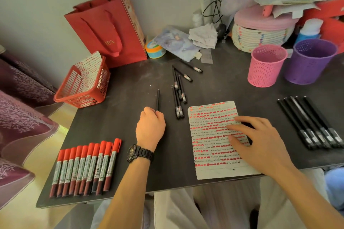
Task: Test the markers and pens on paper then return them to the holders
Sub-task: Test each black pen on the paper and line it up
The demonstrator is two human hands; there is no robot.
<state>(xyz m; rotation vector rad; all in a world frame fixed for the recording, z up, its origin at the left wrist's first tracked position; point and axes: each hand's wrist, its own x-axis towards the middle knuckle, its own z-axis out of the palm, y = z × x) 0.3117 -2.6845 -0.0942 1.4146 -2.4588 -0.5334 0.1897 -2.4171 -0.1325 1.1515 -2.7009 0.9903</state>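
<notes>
a person's left hand (150, 128) is curled round the lower end of a black pen (157, 99), whose shaft sticks out past the knuckles and points away from the body toward the far wall. whether the pen is capped cannot be told. the right hand (256, 137) lies with fingers spread and flat on the paper (208, 135), pinning the sheet, which is already covered in rows of red marks and small dark scribbles.

the paper sits to the right of the held pen, with a loose cluster of black pens (178, 96) between them on the dark table (130, 83). to test this pen, the left hand would likely swing it rightward over or around that cluster, or pass it to the right hand, which is nearer the sheet.

the pink holder (265, 74) and the purple holder (307, 69) stand at the far right, well apart from the left hand and closer to the right. a row of black pens (312, 124) lies right of the paper, and a row of red markers (87, 165) fills the near left corner. the sheet's lower edge reaches the table's near edge, so there is little room to slide it.
</notes>
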